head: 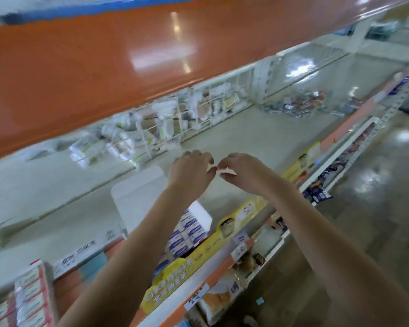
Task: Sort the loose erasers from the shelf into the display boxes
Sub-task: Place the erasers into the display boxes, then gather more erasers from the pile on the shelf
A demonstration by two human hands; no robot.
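Orange shelf underside (80, 74) spanned the frame from 9 to 1 o'clock. Beneath it the pale shelf deck (257, 135) ran from 8 to 2 o'clock. White wire dividers (175, 119) stood along its rear edge, at 11 to 12 o'clock, holding blurred white packets; a heap of small wrapped goods (298, 102) lay at 2 o'clock. The glossy floor (376, 208) filled 3 to 5 o'clock.

Yellow display box (198, 260), at 6 o'clock on the front lip of the shelf, stood with its white lid flap (137, 192) raised behind it. Blue-and-white boxed erasers (187, 232) were packed in rows inside. A second pack of red-edged boxes (28, 293) sat at 7 o'clock.

Both bare forearms reached from 6 o'clock toward centre. The left hand (191, 168) and the right hand (239, 169) met just above centre, over the shelf deck, fingers curled. Between them was a small white item (226, 170), which the right fingertips pinched; motion blur prevented identification as an eraser. Whether the left fingers gripped it or merely touched it could not be told.
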